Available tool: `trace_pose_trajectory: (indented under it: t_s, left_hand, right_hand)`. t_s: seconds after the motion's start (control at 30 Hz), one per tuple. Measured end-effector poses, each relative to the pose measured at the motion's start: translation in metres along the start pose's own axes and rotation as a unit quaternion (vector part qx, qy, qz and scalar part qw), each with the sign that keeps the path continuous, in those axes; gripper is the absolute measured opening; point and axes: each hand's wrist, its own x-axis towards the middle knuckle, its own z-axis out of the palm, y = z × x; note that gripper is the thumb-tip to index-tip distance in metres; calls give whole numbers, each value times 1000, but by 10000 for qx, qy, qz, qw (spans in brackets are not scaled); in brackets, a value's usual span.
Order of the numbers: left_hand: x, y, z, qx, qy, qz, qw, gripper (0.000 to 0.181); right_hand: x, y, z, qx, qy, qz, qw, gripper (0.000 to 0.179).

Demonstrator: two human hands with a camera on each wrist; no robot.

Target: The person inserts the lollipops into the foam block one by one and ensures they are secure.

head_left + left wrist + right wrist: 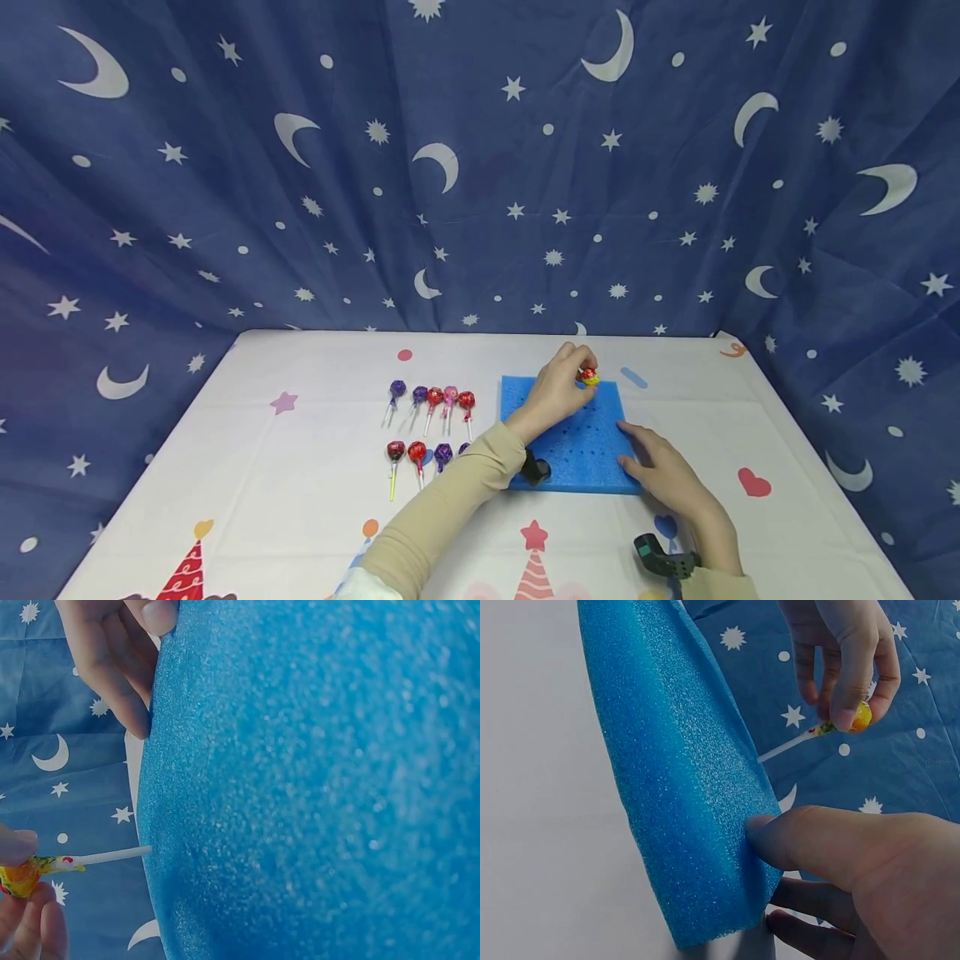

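Observation:
Between the thumb and fingertips of my left hand point(555, 395) is the wrapped head of a red and yellow lollipop point(589, 377). Its white stick points at the blue foam block point(592, 477), the tip right at the foam's surface in the left wrist view. Rows of small dark holes mark the top of the block. My right hand point(667, 475) rests against the block's right edge with its fingers extended; in the right wrist view the thumb point(772, 836) presses on the foam near a corner. Part of the block is hidden beneath my left hand and forearm.
Left of the foam, a back row of several lollipops point(434, 397) lies on the white printed tablecloth point(300, 467). A front row point(417, 452) lies nearer me, partly covered by my left sleeve. A blue star-and-moon curtain point(480, 192) hangs behind the table.

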Motion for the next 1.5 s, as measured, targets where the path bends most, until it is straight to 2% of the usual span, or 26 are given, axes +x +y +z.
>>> trace_pose_trajectory:
  t_s: [0.43, 1.0, 1.5]
  left_hand:
    - [-3, -2, -3, 89, -123, -185, 9997, 26]
    - [-7, -2, -6, 89, -84, -65, 9999, 24]
    - [-13, -9, 3, 111, -233, -144, 9996, 27]
  right_hand:
    - [-1, 1, 0, -1, 9, -11, 10000, 61]
    - [-1, 0, 1, -11, 47, -41, 10000, 60]
    - [-2, -1, 0, -17, 13, -12, 10000, 61]
